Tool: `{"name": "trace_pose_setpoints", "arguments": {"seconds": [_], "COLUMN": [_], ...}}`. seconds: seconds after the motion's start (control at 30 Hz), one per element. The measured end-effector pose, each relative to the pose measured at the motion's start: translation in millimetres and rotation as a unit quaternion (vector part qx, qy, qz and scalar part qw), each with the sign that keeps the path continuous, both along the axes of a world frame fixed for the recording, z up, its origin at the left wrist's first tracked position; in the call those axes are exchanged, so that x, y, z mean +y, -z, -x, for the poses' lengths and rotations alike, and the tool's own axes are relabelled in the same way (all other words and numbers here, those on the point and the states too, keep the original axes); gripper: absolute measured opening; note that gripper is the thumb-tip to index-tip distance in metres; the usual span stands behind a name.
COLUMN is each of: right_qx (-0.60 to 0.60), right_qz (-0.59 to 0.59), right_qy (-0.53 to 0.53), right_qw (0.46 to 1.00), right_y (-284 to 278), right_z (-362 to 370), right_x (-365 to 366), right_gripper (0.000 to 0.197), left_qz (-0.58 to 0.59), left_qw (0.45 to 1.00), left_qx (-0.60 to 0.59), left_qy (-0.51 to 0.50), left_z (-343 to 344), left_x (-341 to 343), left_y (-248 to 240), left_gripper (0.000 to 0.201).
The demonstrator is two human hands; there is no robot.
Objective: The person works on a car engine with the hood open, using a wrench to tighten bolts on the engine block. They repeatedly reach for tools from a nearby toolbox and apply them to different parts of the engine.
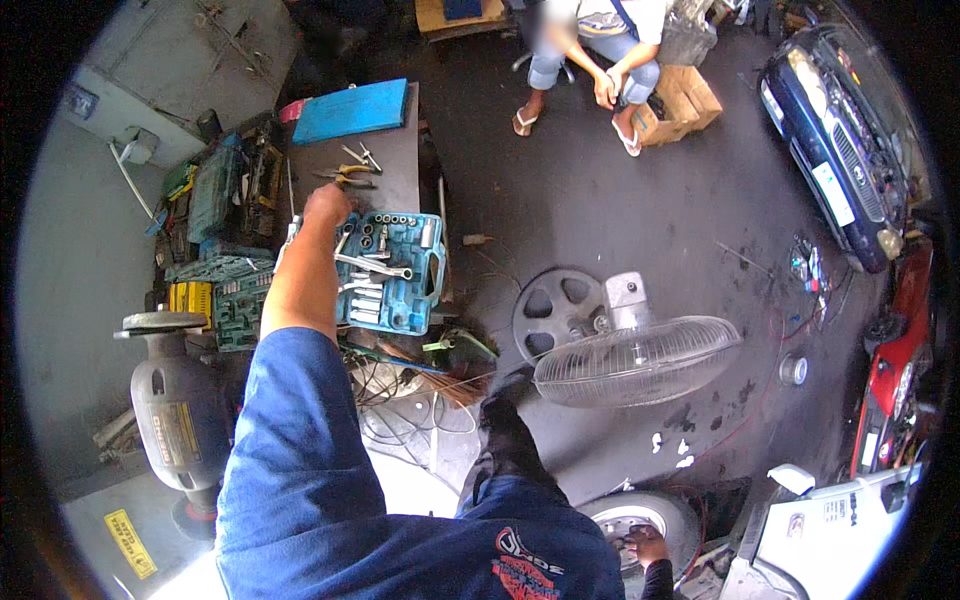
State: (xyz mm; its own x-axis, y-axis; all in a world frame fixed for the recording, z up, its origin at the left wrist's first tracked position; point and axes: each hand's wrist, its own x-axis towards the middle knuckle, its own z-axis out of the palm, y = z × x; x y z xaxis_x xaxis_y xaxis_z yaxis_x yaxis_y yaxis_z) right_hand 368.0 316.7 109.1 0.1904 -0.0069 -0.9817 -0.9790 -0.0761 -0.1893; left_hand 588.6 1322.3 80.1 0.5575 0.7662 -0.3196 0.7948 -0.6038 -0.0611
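My left hand reaches over the tool bench, fingers curled and mostly hidden; what it grips, if anything, I cannot make out. Just beyond it lie pliers with yellowish handles. Beside my wrist is an open teal socket-set case with sockets and a combination wrench across it. At the lower right my right hand, dark cloth or a band at its wrist, is in front of a wheel. Its fingers look bent, and any small thing in them is too blurred to name.
A blue flat case rests at the bench's far end. Left stands a bench grinder. A caged fan and a wheel cover are on the right. A seated person is beyond, near a dark-blue car front.
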Motion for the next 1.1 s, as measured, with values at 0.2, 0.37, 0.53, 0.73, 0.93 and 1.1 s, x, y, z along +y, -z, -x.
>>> {"name": "trace_pose_setpoints", "arguments": {"seconds": [0.2,0.37,0.53,0.73,0.93,1.1], "right_qx": [-0.004,-0.044,-0.079,-0.066,-0.054,-0.048], "right_qz": [0.07,0.135,0.121,0.125,0.105,0.124], "right_qy": [-0.185,-0.255,-0.21,-0.23,-0.233,-0.289], "right_qw": [0.98,0.956,0.967,0.963,0.965,0.948], "right_y": [4,6,-2,-2,-2,0], "right_z": [4,-12,-26,-27,-28,-38], "right_x": [-11,-8,4,16,23,34], "right_gripper": [0.029,0.02,0.027,0.028,0.025,0.027], "left_qz": [0.049,0.018,0.01,-0.003,0.014,-0.022], "left_qw": [0.996,0.996,0.997,0.999,0.999,0.998], "left_qx": [0.053,0.045,0.013,0.037,-0.028,0.031], "left_qy": [-0.059,-0.068,-0.071,-0.018,0.006,0.056], "left_z": [-14,-24,-22,-19,-9,5], "left_x": [-1,-1,7,11,56,94], "left_y": [0,2,18,19,26,45], "left_gripper": [0.044,0.038,0.036,0.036,0.04,0.045]}}
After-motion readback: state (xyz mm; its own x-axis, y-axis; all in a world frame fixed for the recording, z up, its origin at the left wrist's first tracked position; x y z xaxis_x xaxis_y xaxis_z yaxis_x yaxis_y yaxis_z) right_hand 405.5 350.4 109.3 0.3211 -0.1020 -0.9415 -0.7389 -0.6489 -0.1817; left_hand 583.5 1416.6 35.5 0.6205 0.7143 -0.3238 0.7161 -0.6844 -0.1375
